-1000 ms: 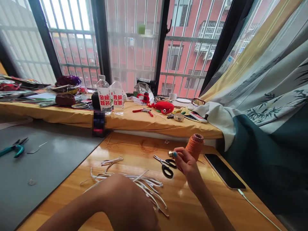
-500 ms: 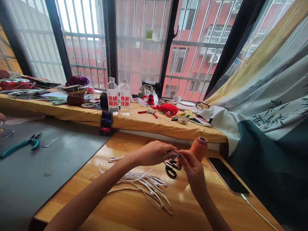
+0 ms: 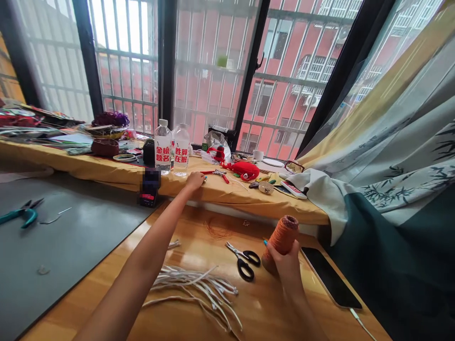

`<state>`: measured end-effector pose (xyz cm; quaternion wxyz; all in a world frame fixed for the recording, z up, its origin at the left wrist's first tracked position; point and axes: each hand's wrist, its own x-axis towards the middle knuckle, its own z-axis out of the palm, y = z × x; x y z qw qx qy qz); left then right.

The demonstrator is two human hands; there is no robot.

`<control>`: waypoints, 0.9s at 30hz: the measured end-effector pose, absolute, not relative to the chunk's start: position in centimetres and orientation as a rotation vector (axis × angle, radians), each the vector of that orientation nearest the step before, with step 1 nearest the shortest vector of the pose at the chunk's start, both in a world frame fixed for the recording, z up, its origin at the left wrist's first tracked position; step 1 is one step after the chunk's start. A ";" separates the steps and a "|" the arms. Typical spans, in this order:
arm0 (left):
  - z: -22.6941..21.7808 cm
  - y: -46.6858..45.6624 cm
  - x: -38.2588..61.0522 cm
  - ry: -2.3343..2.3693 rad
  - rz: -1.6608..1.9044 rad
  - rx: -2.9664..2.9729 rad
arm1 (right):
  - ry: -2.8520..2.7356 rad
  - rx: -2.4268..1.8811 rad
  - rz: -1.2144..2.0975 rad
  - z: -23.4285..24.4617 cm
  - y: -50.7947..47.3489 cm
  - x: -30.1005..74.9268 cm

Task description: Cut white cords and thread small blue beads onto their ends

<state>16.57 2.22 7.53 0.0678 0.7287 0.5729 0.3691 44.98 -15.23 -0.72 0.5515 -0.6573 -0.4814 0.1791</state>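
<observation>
My right hand (image 3: pixel 286 267) is wrapped round the base of an orange thread cone (image 3: pixel 284 233), which stands on the wooden table (image 3: pixel 270 308). My left arm stretches forward to the yellow-clothed ledge (image 3: pixel 220 189). There my left hand (image 3: pixel 195 181) rests with its fingers curled, just left of red-handled pliers (image 3: pixel 215 174); what it holds, if anything, is hidden. Black-handled scissors (image 3: pixel 245 260) lie closed just left of the cone. A heap of white strips (image 3: pixel 199 289) lies under my left forearm.
Two labelled water bottles (image 3: pixel 163 148) and a red crocheted piece (image 3: pixel 245 169) stand on the ledge. A phone (image 3: pixel 330 271) lies right of the cone, by the curtain (image 3: pixel 391 189). Teal pliers (image 3: pixel 21 215) rest on a grey mat (image 3: pixel 64 237) at left.
Both hands were together in front of the cone. Now my left hand has reached out to the ledge, and my right hand has moved onto the thread cone and closed round it.
</observation>
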 end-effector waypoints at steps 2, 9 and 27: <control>6.9 2.8 16.2 1.842 1.108 2.149 | -1.127 -1.488 0.451 -1.0 -15.4 44.4; 5.7 4.5 16.4 2.067 1.081 2.078 | -1.171 -1.458 0.427 -0.1 -15.0 43.3; 6.6 4.2 15.5 1.777 0.916 2.056 | -1.540 -1.214 0.163 7.8 5.6 35.8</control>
